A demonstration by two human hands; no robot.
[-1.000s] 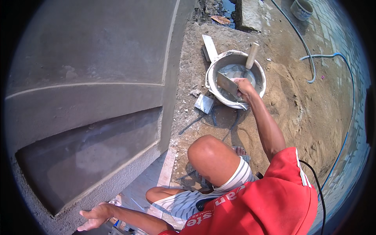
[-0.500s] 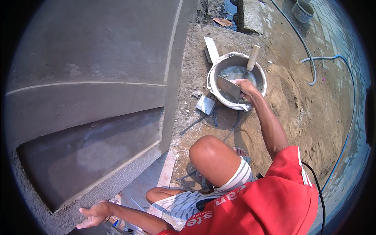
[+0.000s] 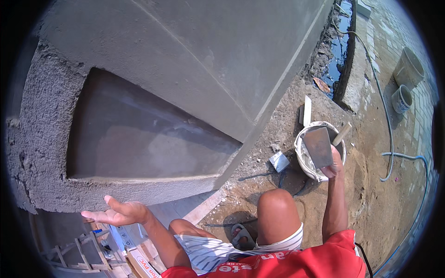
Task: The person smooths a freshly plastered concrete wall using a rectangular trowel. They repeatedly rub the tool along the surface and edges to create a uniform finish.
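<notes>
My right hand (image 3: 334, 163) grips a flat steel plastering trowel (image 3: 319, 146) and holds it up over the mortar bucket (image 3: 304, 157) on the ground. A wooden handle (image 3: 342, 134) sticks out of that bucket. My left hand (image 3: 117, 213) is open, palm up, fingers apart, just below the lower edge of the grey plastered wall (image 3: 222, 60). A dark recessed panel (image 3: 139, 139) with wet smooth plaster lies above this hand. My bare knee (image 3: 277, 208) is between the two arms.
A small metal float (image 3: 279, 161) and a white board (image 3: 307, 110) lie on the sandy ground near the bucket. Two more buckets (image 3: 402, 98) stand at the far right beside a hose (image 3: 388, 139). A wooden ladder-like frame (image 3: 79, 250) is at the lower left. Dark water (image 3: 337, 55) pools by the wall.
My right hand has lifted the trowel out of the bucket toward me. The view swung left and closer to the wall. My left hand has risen, palm up.
</notes>
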